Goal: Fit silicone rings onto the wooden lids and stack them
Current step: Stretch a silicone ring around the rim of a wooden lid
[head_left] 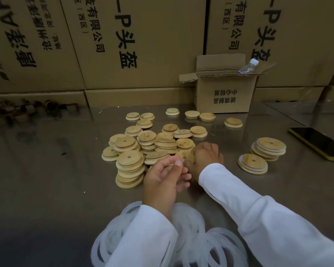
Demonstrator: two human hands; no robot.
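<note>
The fingers of the right hand (205, 157) are curled down over a round pale wooden lid (187, 155), gripping it by its edge with the knuckles up. Beside it, the left hand (163, 177) has its fingers bent inward, with the thumb tip pressed against the forefinger right next to that lid. Whether a ring is pinched between them is not clear from this angle. Both wrists come out of loose white sleeves (258, 218).

The held lid is at the near right edge of a loose pile of bare wooden lids (143, 143). Some are stacked in short leaning columns and others lie singly farther back. Close to the person, under the forearms, lies a heap of translucent white silicone rings (193, 228). To the right, apart from the pile, stands a short stack of ringed lids (268, 149), with a lower stack (253, 163) just in front of it; white rims show between the wood. All of this rests on a shiny grey metal table (46, 170).

A black phone with a yellow edge (316, 143) lies at the far right. Behind, a small open cardboard box (226, 95) holds a clear plastic bottle (248, 66), against a wall of large printed cartons (123, 45).
</note>
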